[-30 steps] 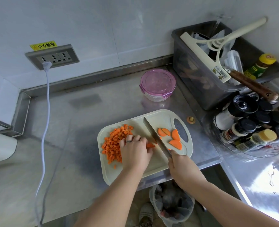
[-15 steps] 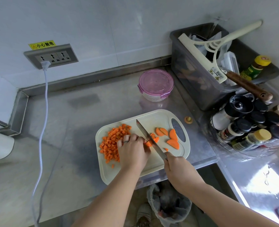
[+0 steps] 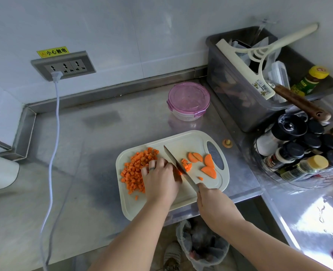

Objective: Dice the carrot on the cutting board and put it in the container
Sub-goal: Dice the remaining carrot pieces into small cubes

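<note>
The dicing step is in hand, by my reading well past halfway; on the cutting board (image 3: pixel 181 141) a pile of diced carrot (image 3: pixel 137 167) lies at the 9 o'clock side, and a few half-moon slices (image 3: pixel 208 166) wait uncut at 3 o'clock; the left hand (image 3: pixel 160 180) sits between them with fingers curled down onto a carrot piece (image 3: pixel 178 171), of which only a sliver of orange shows at its fingertips; the right hand (image 3: pixel 212 204), at the board's 5 o'clock edge, is wrapped tight round the handle of the knife (image 3: pixel 178 164), whose blade runs towards 11 o'clock just beside the left knuckles, with fresh-cut bits (image 3: pixel 187 165) on its 3 o'clock side; the container (image 3: pixel 189 100) stands on the desk (image 3: pixel 103 145) at 12 o'clock from the board, apart from it, its pink lid on; the next move calls for short even cuts with the fingertips tucked back from the edge, then the slices at 3 o'clock; the lid must come off before anything goes in.
</note>
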Tool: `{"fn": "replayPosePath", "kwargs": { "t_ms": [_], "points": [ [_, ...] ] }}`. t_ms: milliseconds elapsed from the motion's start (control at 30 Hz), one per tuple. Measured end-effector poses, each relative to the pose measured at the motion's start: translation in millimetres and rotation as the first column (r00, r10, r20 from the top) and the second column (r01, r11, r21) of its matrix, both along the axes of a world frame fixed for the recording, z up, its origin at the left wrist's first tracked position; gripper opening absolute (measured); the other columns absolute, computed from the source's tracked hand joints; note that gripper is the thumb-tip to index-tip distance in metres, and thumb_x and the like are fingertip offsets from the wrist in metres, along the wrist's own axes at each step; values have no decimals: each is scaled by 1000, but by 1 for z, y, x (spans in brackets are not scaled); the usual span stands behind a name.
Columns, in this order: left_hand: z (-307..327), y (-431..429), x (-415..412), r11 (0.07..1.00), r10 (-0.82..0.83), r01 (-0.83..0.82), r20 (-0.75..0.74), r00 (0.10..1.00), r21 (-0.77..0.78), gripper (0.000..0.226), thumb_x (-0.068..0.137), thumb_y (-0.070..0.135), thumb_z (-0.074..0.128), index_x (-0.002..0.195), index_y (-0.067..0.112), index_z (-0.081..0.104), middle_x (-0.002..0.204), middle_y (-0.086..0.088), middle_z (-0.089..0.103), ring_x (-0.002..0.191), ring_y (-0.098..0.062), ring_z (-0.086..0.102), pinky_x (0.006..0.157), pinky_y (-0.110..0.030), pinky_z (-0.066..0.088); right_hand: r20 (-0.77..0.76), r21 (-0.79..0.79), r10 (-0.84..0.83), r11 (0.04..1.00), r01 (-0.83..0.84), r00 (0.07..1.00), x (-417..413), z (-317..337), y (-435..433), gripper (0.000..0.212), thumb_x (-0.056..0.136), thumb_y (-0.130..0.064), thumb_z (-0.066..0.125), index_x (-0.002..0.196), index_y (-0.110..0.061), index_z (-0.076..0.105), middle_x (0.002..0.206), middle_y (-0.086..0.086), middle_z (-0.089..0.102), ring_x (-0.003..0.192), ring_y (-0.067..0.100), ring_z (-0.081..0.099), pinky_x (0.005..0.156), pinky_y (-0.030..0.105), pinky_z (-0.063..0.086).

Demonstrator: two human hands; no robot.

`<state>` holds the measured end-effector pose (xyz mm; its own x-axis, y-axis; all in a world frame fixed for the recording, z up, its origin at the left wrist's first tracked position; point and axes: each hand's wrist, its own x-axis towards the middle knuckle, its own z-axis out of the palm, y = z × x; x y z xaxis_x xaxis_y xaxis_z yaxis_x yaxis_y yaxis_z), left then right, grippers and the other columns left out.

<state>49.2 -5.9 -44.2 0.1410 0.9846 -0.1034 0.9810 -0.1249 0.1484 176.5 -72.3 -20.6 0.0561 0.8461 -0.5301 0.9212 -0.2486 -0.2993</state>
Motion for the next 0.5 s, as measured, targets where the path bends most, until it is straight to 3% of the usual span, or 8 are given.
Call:
{"fn": "replayPosePath", "kwargs": {
  "t_ms": [233,500],
  "points": [
    [-2,-1,-3,1000,-4,4,-6,1000,-17,28,84,45,54,103,26,63,118,7,51,113,-21,41,88,-37,26,-7,-82,-6,997,5,1000,-3,3,0,43,100,-13,42,142,-22,32,98,-2,59,83,10,63,64,21,54],
    [-3,2,-1,1000,-2,1,-38,999,-22,30,85,48,52,105,27,63,120,7,50,115,-21,41,89,-38,27,2,-101,3,995,-3,1000,-3,3,3,42,100,-12,42,140,-21,34,99,-1,59,85,11,64,72,24,58]
  ]
}}
